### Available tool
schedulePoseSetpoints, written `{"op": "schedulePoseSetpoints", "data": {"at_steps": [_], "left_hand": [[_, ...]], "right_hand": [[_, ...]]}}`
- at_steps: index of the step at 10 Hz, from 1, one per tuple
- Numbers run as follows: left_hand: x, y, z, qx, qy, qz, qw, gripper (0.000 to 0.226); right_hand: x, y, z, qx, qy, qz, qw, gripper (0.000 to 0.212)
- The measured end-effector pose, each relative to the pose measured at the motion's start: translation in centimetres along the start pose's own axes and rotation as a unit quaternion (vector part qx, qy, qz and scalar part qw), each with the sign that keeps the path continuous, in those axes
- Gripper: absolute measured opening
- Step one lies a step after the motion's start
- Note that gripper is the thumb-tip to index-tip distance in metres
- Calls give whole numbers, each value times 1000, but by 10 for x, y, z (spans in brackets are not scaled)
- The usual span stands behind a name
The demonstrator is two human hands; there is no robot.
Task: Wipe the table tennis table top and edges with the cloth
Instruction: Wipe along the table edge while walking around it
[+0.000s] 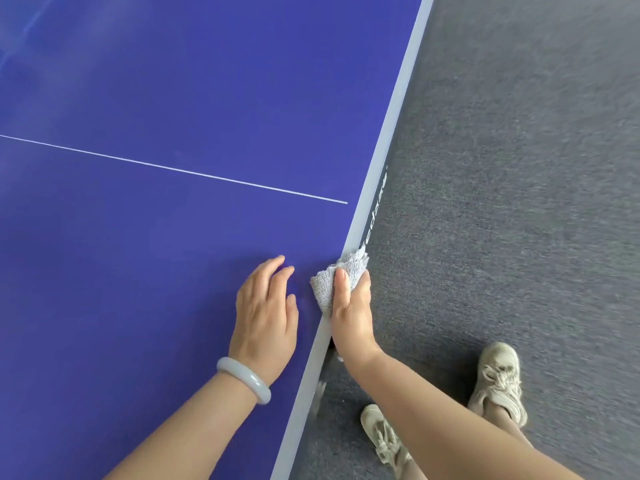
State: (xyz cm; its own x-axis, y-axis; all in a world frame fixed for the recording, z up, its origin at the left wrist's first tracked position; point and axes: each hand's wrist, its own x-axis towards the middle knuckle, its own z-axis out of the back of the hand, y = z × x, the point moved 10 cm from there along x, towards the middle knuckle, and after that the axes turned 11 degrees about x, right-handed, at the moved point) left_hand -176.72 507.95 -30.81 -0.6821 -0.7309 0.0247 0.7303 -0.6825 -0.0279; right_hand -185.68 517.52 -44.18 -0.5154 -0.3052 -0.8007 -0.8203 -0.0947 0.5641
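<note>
White lettering (373, 216) runs along the outer face of the table's grey edge (391, 126). It is seen at a steep slant and partly blurred, so only something like "ed" can be made out near the cloth.

The grey cloth (343, 271) is bunched over that edge, partly on the rim and partly down its side, just below the lettering. The right hand (351, 313) grips it, thumb on top and fingers curled round the far side of the edge. The left hand (265, 313) rests on the blue table top (173, 81) just beside the cloth, fingers relaxed and slightly spread, holding nothing. A pale bangle (244, 379) sits on its wrist.

A thin white line (173, 169) crosses the top and stops short of the grey edge. Beside the table lies grey carpet (519, 168), where two beige laced shoes (500, 379) stand near the table, one partly hidden behind the right forearm.
</note>
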Motion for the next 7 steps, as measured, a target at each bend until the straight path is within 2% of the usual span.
{"op": "schedulePoseSetpoints", "data": {"at_steps": [1, 2, 3, 4, 5, 6, 7], "left_hand": [[57, -22, -1, -25, -16, -12, 999, 45], [104, -36, -15, -8, 12, -40, 999, 48], [125, -25, -35, 23, 63, -17, 998, 51], [125, -23, -43, 50, 79, -19, 995, 56], [124, -25, -42, 60, 69, -12, 996, 58], [123, -25, -40, 71, 62, -8, 996, 60], [123, -28, -38, 73, 58, -7, 996, 59]], "right_hand": [[-15, 14, -21, -16, 133, 51, 990, 77], [-5, 7, -25, -113, 166, 83, 976, 72], [-6, 15, -23, -115, 181, 102, 971, 68], [-5, 28, -26, -106, 199, 116, 967, 66], [26, 68, -42, -102, 168, 156, 968, 61], [78, 132, -63, -104, 104, 158, 976, 61], [120, 177, -82, -77, 93, 160, 980, 63]]}}
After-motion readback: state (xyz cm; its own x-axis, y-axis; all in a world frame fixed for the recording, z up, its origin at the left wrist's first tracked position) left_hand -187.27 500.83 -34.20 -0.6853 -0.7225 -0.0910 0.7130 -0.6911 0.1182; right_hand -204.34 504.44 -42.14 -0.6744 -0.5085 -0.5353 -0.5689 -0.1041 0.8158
